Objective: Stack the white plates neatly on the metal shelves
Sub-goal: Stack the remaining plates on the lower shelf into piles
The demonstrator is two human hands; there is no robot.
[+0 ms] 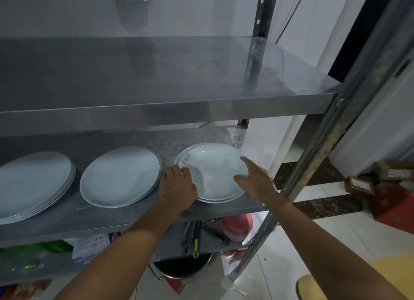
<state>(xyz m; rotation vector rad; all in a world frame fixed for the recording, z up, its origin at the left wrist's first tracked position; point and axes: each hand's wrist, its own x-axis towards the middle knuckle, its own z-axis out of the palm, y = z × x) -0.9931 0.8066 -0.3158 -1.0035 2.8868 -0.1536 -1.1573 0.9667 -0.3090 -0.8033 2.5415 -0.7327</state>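
Three stacks of white plates lie on the middle metal shelf. The left stack holds several plates, and the middle stack sits beside it. In the right stack the top plate lies slightly off-centre on the ones below. My left hand rests on the left rim of that top plate, fingers curled over the edge. On its right rim lies my right hand, with fingers spread over the plate.
The upper shelf is bare metal. An upright post stands at the right front corner. Below are a pink container, tongs, packets and a dark pot. Boxes sit on the tiled floor at right.
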